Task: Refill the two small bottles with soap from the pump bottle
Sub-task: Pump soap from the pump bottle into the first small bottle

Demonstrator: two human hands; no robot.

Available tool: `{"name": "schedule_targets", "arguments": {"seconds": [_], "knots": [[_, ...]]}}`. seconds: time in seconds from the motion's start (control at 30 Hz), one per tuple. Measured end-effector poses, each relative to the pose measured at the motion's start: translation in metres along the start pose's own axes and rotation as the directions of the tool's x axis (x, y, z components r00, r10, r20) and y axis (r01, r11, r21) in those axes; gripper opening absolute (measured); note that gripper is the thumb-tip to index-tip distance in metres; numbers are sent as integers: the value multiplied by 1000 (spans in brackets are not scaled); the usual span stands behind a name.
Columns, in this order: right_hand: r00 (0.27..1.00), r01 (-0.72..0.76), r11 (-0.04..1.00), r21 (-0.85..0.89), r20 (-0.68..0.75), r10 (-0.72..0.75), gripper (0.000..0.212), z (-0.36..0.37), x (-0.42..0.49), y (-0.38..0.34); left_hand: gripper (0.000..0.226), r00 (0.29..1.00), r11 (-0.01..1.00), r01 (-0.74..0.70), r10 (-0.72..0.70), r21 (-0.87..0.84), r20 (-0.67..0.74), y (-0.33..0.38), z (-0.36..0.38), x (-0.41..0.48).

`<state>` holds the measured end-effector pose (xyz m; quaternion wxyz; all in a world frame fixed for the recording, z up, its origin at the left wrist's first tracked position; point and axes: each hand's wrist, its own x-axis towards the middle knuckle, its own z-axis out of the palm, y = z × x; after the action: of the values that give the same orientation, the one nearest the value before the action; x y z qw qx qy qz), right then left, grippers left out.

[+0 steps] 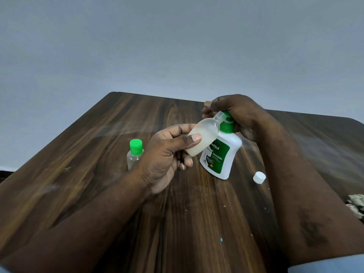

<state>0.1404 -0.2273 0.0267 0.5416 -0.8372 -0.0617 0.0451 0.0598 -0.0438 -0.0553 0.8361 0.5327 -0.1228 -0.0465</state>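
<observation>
The tabletop is dark wood-grain, smooth with a dull, low sheen, marked by pale dusty smears and a few crumbs and specks. The pump bottle is smooth, glossy white plastic with a printed green label and a green plastic pump head; the uncapped small bottle is frosted, translucent plastic, milky with pale liquid low down, while the capped small bottle is clear, shiny plastic under a smooth, bright plastic green cap. The white cap is plastic with fine ribs round its side, and the wall behind is a flat, matt grey-blue.
</observation>
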Motion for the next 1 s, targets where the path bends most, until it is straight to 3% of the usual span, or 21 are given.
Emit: {"name": "schedule_targets", "arguments": {"seconds": [1.0], "knots": [[1000, 27, 999, 43, -14, -27, 19, -1, -1, -4, 43, 1000, 1000, -15, 15, -1, 4, 1, 0, 1]]}}
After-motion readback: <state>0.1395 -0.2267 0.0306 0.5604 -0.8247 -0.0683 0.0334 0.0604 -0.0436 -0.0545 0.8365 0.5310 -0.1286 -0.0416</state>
